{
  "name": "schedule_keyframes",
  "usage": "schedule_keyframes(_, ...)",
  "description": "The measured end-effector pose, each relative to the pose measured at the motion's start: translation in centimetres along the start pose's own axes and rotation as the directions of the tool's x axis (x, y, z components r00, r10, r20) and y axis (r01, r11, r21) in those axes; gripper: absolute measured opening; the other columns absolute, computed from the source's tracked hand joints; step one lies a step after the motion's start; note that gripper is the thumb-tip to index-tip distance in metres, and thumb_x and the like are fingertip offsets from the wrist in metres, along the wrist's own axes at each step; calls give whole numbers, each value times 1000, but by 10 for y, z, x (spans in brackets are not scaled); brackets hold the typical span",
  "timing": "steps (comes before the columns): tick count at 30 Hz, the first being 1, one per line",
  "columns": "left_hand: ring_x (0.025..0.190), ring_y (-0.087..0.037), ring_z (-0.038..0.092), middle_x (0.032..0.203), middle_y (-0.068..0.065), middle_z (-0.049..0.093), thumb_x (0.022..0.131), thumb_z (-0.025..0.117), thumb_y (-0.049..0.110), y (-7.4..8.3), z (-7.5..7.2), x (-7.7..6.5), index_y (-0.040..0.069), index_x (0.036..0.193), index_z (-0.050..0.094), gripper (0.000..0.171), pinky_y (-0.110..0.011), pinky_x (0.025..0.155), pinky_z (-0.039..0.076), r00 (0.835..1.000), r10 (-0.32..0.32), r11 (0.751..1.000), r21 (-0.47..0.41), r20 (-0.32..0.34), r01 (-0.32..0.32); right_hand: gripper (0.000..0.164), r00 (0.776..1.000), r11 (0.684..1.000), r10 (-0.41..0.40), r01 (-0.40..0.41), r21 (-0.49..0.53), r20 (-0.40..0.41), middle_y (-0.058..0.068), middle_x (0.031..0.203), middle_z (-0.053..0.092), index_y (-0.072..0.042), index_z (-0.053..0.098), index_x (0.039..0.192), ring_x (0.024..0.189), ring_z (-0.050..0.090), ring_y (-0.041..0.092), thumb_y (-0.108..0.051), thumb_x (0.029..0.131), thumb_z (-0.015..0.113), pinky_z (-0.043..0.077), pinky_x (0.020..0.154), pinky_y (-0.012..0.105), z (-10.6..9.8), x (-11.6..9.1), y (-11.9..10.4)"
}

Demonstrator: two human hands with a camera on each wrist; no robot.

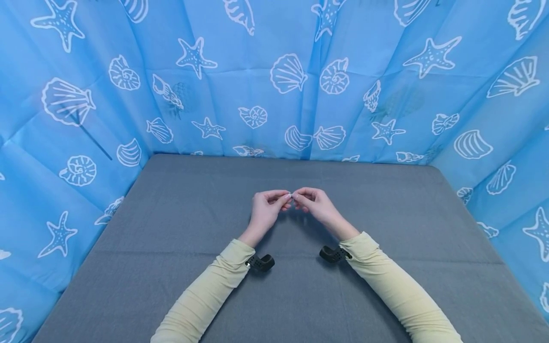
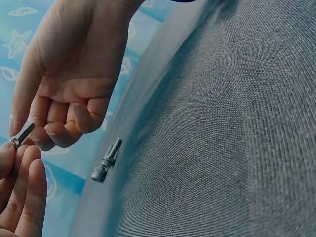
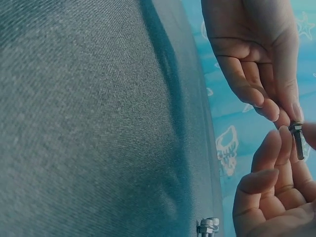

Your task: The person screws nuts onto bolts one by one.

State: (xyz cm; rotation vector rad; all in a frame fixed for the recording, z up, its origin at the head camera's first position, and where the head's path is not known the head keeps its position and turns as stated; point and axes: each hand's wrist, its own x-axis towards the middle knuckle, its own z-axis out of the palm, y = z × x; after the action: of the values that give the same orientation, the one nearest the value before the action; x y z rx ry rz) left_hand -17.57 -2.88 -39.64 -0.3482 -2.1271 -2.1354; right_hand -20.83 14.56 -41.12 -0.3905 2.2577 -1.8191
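My two hands meet fingertip to fingertip above the grey table, around a small metal bolt (image 3: 299, 143). At its thick, nut-like end (image 2: 16, 143), the thumb and fingers of my left hand (image 1: 265, 207) pinch it. The threaded shank (image 2: 27, 131) stands out toward the right hand. My right hand (image 1: 316, 205) has thumb and index finger on either side of the bolt just below that thick end, its other fingers loosely bent. Below the hands, a small cluster of metal bolts (image 2: 107, 160) rests on the cloth, partly cut off in the right wrist view.
Grey cloth covers the table (image 1: 193, 190), with a crease running across it. A blue curtain (image 1: 240, 90) printed with shells and starfish hangs behind and at both sides. Dark wrist cameras (image 1: 261, 263) sit at both sleeve cuffs, low over the table.
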Motion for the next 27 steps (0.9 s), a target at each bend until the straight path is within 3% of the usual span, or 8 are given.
schedule_keyframes(4, 80, -45, 66, 89, -28, 68, 91, 63, 0, 0, 0, 0, -14, 104, 66, 19, -41, 69, 58, 1000, -9, 1000, -17, 1, 9, 24, 1000, 1000, -9, 9, -1, -5, 18, 91, 65, 3, 63, 109, 80, 59, 32, -19, 97, 60, 49, 67, 38, 0, 0, -1)
schedule_keyframes(10, 80, -45, 66, 89, -29, 68, 91, 62, -1, -1, 1, 0, -13, 103, 67, 18, -39, 69, 58, 1000, -8, 1000, -16, 0, 8, 25, 1000, 1000, -28, 28, -12, 14, 27, 93, 61, 3, 64, 106, 76, 53, 39, -19, 99, 56, 47, 65, 39, 0, -1, -2)
schedule_keyframes(14, 81, -46, 66, 90, -30, 67, 92, 62, -1, -2, 1, -1, -13, 104, 66, 18, -40, 69, 58, 1000, -8, 1000, -23, 4, 8, 25, 1000, 1000, -15, 15, 3, 22, 32, 96, 59, 3, 64, 106, 75, 54, 34, -20, 99, 55, 46, 65, 39, 0, 0, -1)
schedule_keyframes(19, 81, -47, 65, 90, -30, 67, 92, 62, -1, -2, 0, -1, -16, 104, 65, 19, -41, 71, 58, 1000, 0, 999, -41, 2, 0, 23, 1000, 1000, -4, 4, 4, 4, 18, 95, 64, 2, 61, 110, 79, 60, 22, -17, 97, 60, 49, 68, 39, 1, 0, 0)
schedule_keyframes(22, 81, -46, 66, 90, -29, 67, 92, 62, -1, -2, 0, -1, -16, 104, 65, 19, -41, 70, 58, 1000, 2, 999, -44, -6, -2, 23, 1000, 1000, -8, 8, -2, -7, 12, 94, 65, 2, 61, 110, 80, 61, 23, -16, 95, 62, 50, 69, 40, 1, 1, 0)
schedule_keyframes(27, 81, -44, 66, 90, -29, 67, 92, 62, -1, -2, 0, -2, -15, 104, 66, 19, -40, 70, 58, 1000, -6, 999, -48, -13, 6, 24, 1000, 1000, -3, 3, -18, -5, 24, 98, 63, 3, 62, 110, 74, 57, 23, -16, 96, 60, 48, 67, 41, 0, 2, -1)
